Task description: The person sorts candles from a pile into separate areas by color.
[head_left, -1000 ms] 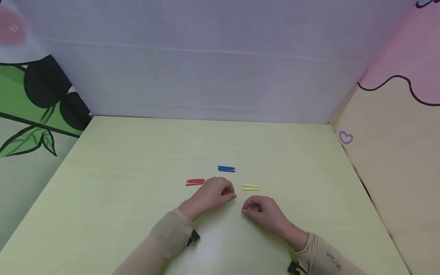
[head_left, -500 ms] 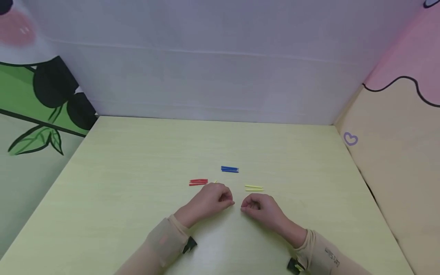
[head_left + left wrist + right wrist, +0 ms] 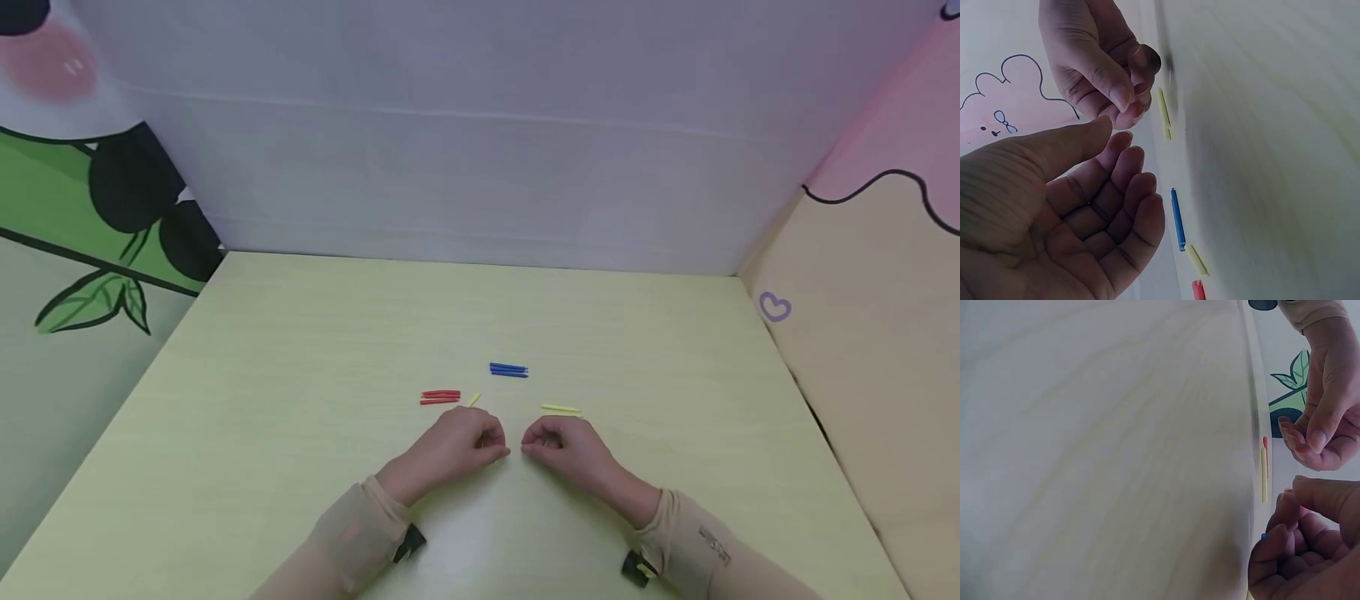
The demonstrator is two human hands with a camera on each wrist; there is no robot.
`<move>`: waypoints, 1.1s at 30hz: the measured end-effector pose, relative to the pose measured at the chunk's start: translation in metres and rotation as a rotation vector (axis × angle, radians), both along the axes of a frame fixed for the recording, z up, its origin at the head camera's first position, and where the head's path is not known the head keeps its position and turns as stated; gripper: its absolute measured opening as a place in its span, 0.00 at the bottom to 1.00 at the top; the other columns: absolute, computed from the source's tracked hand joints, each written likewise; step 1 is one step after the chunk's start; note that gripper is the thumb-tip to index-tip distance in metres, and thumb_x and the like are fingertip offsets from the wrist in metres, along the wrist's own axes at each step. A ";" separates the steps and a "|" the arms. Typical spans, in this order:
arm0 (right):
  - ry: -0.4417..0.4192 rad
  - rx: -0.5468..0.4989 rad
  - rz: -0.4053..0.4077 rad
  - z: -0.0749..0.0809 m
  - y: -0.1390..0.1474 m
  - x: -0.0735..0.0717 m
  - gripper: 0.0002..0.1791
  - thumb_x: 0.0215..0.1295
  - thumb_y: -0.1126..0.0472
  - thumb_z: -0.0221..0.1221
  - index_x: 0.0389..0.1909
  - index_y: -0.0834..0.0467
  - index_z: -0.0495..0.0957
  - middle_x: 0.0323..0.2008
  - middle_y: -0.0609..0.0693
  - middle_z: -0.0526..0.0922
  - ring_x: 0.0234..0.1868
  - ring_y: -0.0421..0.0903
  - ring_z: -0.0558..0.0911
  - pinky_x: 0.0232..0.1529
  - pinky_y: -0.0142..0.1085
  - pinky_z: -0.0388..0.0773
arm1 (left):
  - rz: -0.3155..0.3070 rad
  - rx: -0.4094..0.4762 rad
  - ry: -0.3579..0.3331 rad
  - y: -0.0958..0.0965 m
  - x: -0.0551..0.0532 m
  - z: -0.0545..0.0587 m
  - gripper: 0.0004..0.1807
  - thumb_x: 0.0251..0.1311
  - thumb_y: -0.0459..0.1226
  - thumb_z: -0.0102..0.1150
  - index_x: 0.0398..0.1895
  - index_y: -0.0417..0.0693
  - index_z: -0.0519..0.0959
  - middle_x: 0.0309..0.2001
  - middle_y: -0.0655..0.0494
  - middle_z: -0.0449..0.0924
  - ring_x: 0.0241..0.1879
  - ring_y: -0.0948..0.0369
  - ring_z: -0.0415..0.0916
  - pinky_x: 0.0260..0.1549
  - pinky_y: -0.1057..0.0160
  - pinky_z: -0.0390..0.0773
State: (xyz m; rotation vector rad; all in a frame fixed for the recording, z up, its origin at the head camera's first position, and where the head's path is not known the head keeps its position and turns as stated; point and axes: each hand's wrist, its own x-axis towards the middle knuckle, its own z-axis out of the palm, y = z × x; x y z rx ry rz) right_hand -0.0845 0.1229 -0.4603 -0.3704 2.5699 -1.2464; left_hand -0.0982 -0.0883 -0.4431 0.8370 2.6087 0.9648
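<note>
My left hand (image 3: 459, 440) hovers low over the table with loosely curled fingers; nothing shows in them. Facing it across a small gap is my right hand (image 3: 566, 446), its thumb close to its curled fingers, with nothing visible between them. A lone yellow stick (image 3: 475, 400) lies slanted just beyond the left hand. To its left sit several red sticks (image 3: 440, 397) in a row. Behind both hands is a group of blue sticks (image 3: 509, 370). Yellow sticks (image 3: 561, 408) lie beyond the right hand, which partly covers the nearer one.
The pale wooden table (image 3: 315, 350) bears the sticks. A plain lilac wall panel (image 3: 480, 183) stands along its back edge. Painted panels flank it: a green leaf design (image 3: 90, 300) at left, a beige and pink panel (image 3: 862, 333) at right.
My left hand has drawn back toward me, uncovering the slanted yellow stick. The right hand has moved forward and left, now overlapping the nearer yellow stick. The head view has turned slightly left.
</note>
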 end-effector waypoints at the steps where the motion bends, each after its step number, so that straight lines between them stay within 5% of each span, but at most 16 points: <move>1: -0.002 0.001 0.001 -0.001 0.000 0.000 0.03 0.61 0.61 0.66 0.31 0.57 0.83 0.24 0.41 0.78 0.25 0.40 0.73 0.28 0.31 0.72 | 0.002 -0.003 0.001 0.000 0.001 0.000 0.06 0.58 0.38 0.67 0.25 0.51 0.81 0.22 0.69 0.74 0.24 0.69 0.68 0.28 0.68 0.71; 33: -0.012 -0.025 0.023 -0.003 -0.010 -0.004 0.03 0.62 0.62 0.66 0.30 0.58 0.82 0.24 0.42 0.79 0.24 0.39 0.73 0.27 0.30 0.72 | 0.044 0.013 0.017 -0.011 0.009 -0.005 0.05 0.57 0.36 0.68 0.25 0.50 0.82 0.22 0.68 0.76 0.24 0.70 0.70 0.29 0.68 0.72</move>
